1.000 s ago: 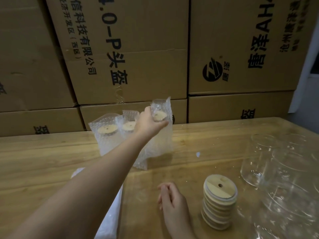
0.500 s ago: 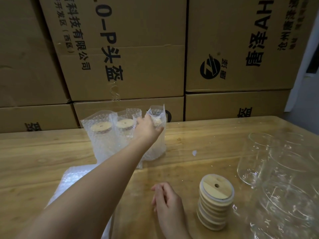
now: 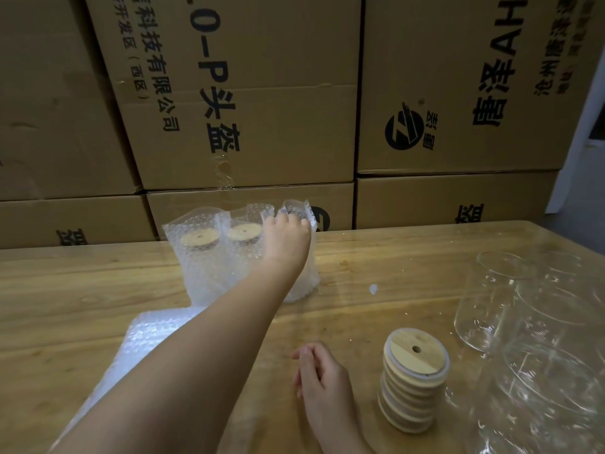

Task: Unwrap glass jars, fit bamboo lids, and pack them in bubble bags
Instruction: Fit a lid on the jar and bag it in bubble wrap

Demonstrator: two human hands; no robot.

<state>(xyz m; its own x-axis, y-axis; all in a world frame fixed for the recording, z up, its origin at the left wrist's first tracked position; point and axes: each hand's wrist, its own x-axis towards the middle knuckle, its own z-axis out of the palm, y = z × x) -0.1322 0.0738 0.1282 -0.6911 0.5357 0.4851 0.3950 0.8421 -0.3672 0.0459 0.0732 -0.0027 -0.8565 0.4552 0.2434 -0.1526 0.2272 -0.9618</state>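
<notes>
Lowered since a second ago: the left hand (image 3: 288,237) and the third bagged jar (image 3: 309,273) have come down, and the jar's base now looks set on the table (image 3: 65,290). It was held higher before. The right hand has hardly shifted.

- Cartons (image 3: 262,93): stacked wall, far behind the lid stack (image 3: 414,381).
- Table: wooden, glossy cover over the part carrying the lid stack.
- Flat bubble bags (image 3: 144,339): loose pile left of the lid stack, beyond both arms.
- Bare glass jars (image 3: 491,299): clear, crowded just right of the lid stack, no lids on them.
- Two earlier bagged jars (image 3: 199,267): upright and lidded, far behind and left of the lid stack. The third stands touching them, on the side nearest the stack.
- Lid stack: bamboo discs, upright, top one showing its straw hole.
- Left hand: fingers curled over the third jar's top inside the bag mouth, gripping it.
- Right hand (image 3: 322,378): just left of the lid stack, resting on the table, fingers loosely bent, holding nothing.

Step judged: parking a finished pack in the row. The cycle is nearly closed for this jar.

Next move calls for letting go without tipping the soft-sided pack. A bare jar and the top lid, both right beside the right hand, would then come next.
</notes>
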